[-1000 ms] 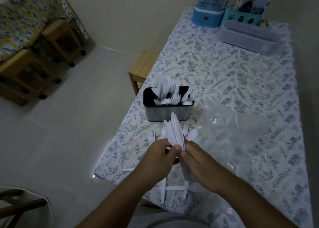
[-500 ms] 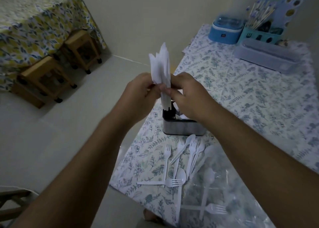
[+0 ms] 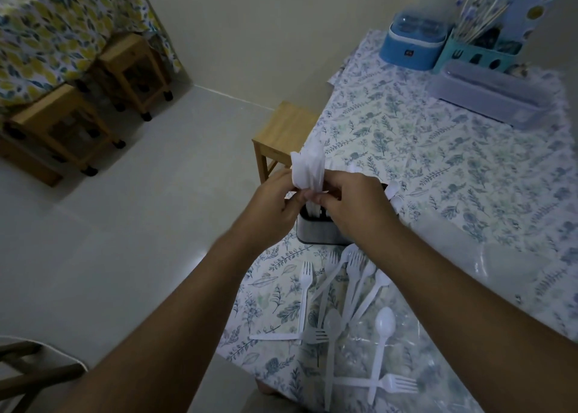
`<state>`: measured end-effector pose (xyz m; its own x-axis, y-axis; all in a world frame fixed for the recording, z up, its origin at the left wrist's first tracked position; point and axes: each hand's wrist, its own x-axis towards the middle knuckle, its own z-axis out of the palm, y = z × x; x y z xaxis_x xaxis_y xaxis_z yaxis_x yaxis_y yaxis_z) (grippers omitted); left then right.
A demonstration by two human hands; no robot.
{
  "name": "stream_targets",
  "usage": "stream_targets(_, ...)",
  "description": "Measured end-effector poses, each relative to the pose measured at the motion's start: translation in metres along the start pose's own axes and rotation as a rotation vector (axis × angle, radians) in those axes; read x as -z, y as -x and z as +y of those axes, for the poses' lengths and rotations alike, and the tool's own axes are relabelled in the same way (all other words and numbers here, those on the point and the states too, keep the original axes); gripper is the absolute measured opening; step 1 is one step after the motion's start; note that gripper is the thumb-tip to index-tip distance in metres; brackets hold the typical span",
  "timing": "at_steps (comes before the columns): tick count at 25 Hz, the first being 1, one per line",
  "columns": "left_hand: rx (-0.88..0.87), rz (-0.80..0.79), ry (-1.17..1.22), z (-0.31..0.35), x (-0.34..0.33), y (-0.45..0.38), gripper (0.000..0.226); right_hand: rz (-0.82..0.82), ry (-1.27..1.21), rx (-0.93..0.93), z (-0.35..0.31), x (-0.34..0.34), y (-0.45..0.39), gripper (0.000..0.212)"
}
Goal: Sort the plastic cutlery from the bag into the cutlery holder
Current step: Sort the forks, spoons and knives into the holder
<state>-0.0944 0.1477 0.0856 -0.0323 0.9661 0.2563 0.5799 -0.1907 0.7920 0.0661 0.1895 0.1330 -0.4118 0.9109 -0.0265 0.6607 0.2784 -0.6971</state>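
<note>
Your left hand and right hand both pinch a knife bundle above the cutlery holder. Next, lower it into one compartment.

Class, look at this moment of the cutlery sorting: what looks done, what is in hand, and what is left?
Done: some white plastic pieces already stand in the grey metal cutlery holder. In hand: the left hand and right hand together grip a bundle of white plastic knives over the holder. Left: loose white plastic forks and spoons lie on the floral tablecloth and the clear plastic bag.
</note>
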Motion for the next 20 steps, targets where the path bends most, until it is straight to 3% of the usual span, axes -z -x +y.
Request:
stream_targets(5,0.081,-0.092,-0.059,0.002,-0.001,0.001,0.015,0.026,0.162,0.032,0.007,-0.005,-0.001,0.026)
stream_targets(10,0.164,-0.165,-0.26,0.008,0.0,0.002,0.006,0.021,0.108,-0.001,0.013,-0.002,0.002,0.057)
stream_targets(14,0.225,-0.18,-0.305,0.014,0.002,0.008,0.047,0.062,0.104,0.006,0.015,0.004,0.005,0.061)
stream_targets(17,0.296,-0.065,-0.276,0.022,0.003,0.023,0.07,0.104,0.085,0.022,0.014,0.01,0.013,0.062)
stream_targets(20,0.318,0.156,-0.198,0.026,-0.003,0.059,0.039,0.166,0.02,0.047,0.013,0.018,0.03,0.051)
